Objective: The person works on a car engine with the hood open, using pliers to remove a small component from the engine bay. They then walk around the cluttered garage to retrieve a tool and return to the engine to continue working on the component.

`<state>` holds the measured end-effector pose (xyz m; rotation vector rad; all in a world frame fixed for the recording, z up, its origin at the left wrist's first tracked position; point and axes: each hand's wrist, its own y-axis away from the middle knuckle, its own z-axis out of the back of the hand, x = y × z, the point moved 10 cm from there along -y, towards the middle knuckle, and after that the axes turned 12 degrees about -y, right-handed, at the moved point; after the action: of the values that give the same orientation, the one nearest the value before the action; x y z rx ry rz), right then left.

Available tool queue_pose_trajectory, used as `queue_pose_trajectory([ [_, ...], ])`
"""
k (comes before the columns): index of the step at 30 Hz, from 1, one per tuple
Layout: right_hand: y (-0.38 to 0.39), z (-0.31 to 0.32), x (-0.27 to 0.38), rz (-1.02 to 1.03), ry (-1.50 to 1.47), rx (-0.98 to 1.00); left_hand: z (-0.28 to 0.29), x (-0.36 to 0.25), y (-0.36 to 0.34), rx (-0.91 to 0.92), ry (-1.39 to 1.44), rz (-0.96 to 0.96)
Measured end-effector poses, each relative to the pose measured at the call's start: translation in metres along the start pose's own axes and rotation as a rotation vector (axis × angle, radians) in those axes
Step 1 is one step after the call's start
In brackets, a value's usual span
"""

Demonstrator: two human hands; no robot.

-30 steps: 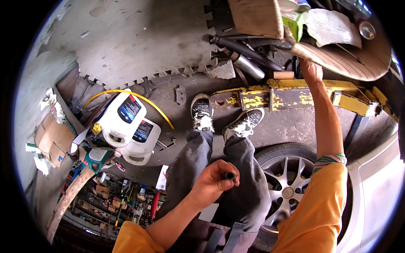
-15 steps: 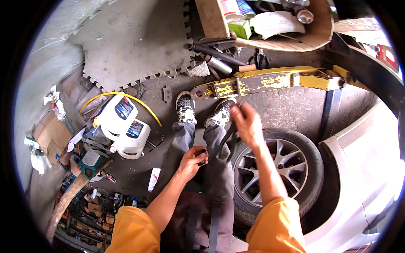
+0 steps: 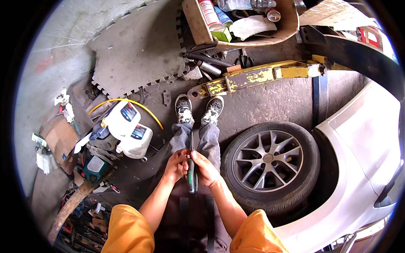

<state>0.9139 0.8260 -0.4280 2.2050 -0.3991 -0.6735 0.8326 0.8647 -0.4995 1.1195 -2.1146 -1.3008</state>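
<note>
In front of my legs, my right hand grips a tool with a green-and-black handle and a dark, narrow upper part pointing toward my shoes. My left hand is beside it with fingers curled close against the tool; whatever is in those fingers is too hidden to name. My wheel-side leg stands near a tire with a silver spoked rim, set in the wheel well of a white car.
A chipped yellow steel arm crosses beyond my feet. Above it sit a cardboard box of cans and bottles and a grey foam mat. Left are white jugs, a yellow hose, a wooden pole and scattered tools.
My right hand has come back from beneath the cardboard box, bringing the long tool down to my left hand. The view has shifted, showing more of the wheel and car.
</note>
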Motion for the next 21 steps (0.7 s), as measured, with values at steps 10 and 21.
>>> queue_pose_trajectory([
  [10,0.031,0.051,0.022,0.382,0.560,-0.329,-0.017,-0.006,0.024,-0.146,-0.077,0.024],
  [21,0.073,0.034,0.016,0.344,0.651,-0.406,-0.047,-0.004,0.055,-0.092,-0.194,0.087],
])
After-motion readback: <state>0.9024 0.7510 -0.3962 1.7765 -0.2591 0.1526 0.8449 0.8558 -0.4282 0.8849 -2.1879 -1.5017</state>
